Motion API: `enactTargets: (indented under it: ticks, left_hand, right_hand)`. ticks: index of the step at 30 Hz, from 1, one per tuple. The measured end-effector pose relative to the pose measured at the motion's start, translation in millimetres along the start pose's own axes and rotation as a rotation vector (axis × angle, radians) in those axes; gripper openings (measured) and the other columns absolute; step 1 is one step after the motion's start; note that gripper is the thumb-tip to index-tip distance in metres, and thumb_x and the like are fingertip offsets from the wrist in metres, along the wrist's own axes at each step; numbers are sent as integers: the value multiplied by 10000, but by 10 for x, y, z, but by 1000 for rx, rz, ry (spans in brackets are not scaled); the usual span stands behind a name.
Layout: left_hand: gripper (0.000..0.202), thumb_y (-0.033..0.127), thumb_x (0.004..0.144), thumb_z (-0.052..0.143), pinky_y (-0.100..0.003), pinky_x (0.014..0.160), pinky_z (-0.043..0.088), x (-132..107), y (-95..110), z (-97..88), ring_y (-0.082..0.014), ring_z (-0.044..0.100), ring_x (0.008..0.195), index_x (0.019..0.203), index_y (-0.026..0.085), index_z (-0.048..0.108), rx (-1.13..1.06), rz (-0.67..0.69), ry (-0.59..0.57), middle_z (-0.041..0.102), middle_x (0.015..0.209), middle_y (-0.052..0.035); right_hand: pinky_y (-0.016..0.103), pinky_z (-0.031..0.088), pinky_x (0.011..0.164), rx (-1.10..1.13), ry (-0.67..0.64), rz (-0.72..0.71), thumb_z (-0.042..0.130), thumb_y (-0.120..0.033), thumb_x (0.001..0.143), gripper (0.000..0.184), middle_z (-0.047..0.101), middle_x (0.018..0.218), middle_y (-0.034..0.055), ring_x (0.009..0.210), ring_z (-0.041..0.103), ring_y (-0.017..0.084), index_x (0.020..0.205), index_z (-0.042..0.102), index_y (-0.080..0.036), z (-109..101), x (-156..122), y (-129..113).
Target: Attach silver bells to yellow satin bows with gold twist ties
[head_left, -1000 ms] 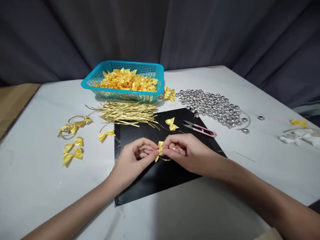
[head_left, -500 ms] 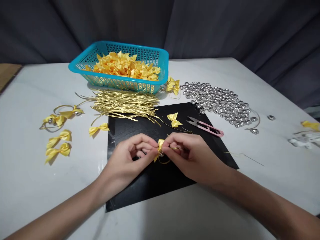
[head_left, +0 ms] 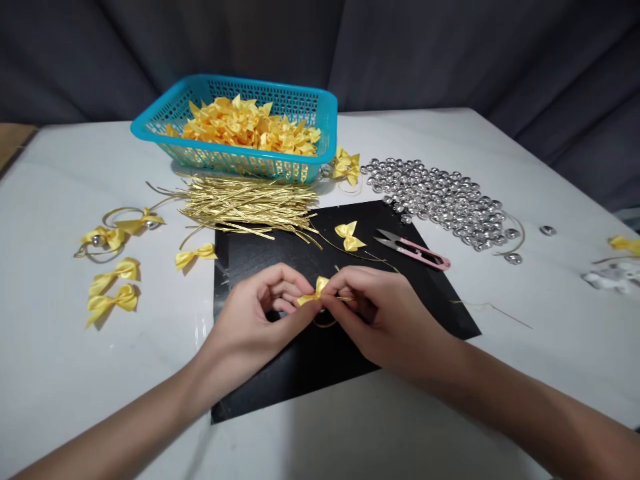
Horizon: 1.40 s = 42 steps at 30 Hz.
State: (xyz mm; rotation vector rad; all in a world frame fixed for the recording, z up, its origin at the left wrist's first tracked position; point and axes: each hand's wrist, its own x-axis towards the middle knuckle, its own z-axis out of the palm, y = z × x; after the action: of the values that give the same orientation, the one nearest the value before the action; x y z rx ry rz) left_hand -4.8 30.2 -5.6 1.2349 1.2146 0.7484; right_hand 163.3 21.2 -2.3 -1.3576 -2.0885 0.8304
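Over the black mat [head_left: 280,373], my left hand [head_left: 265,307] pinches a yellow ribbon bow [head_left: 321,285] between thumb and forefinger. My right hand [head_left: 385,310] meets it there, its thumb and forefinger closed on a thin gold cord at the bow's middle. The cord's end shows by my right fingers and a loop of it hangs below. My fingertips hide the bow's knot. Another yellow bow [head_left: 350,237] lies on the mat beyond my hands, beside pink-handled thread snips [head_left: 415,252].
A blue basket [head_left: 240,151] full of yellow bows stands at the back. In front of it lies a bundle of gold cords [head_left: 245,207]. Silver beads [head_left: 440,200] are heaped at the right. Several bows [head_left: 114,303] lie at the left, and a needle [head_left: 510,315] rests on the right.
The bow has turned in my fingers, one wing now pointing left over my left fingertips. The silver bead seen under it before is now hidden. Both hands stay nearly in place.
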Motion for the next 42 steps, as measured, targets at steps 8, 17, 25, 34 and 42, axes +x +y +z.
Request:
enactTargets:
  ticks: [8,17,25,34,42]
  left_hand:
    - [162,136,608,686,-129,462,371,35,14,12,-33,496,488,643,154,529,-75,-38,12,571,571,55]
    - [301,65,525,626,-152,453,378,45,12,16,-66,525,479,513,193,354,-110,-67,23,604,508,46]
    - [374,85,515,656,-157,417,290,59,33,-13,-45,422,417,499,195,299,-133,-100,35,607,483,41]
    - [408,103,642,666,-152,539,396,37,70,-130,-57,553,525,533,188,283,-310,-74,80,630,521,74]
    - [395,99,629,661,-178,585,427,62,50,-174,-89,604,599,516,195,296,-204,-18,208,668,572,48]
  right_hand:
    - [178,327,500,-20,20,-33,523,-96,821,122,501,629,-30,509,388,49,737,599,-141,4,-18,-29]
    - [190,314,471,-27,-5,3,521,-113,816,108,444,591,-33,486,362,55,752,602,-146,21,-34,-77]
    - [189,250,389,95,80,145,560,-221,802,98,372,497,-61,421,323,52,795,629,-152,-265,107,-37]
    - [251,467,741,776,-277,287,548,-330,836,426,608,996,79,798,583,110,1207,462,-139,-168,120,-38]
    - [183,246,411,350,-281,380,473,-330,883,234,392,559,-43,485,332,66,848,620,-151,-335,36,-110]
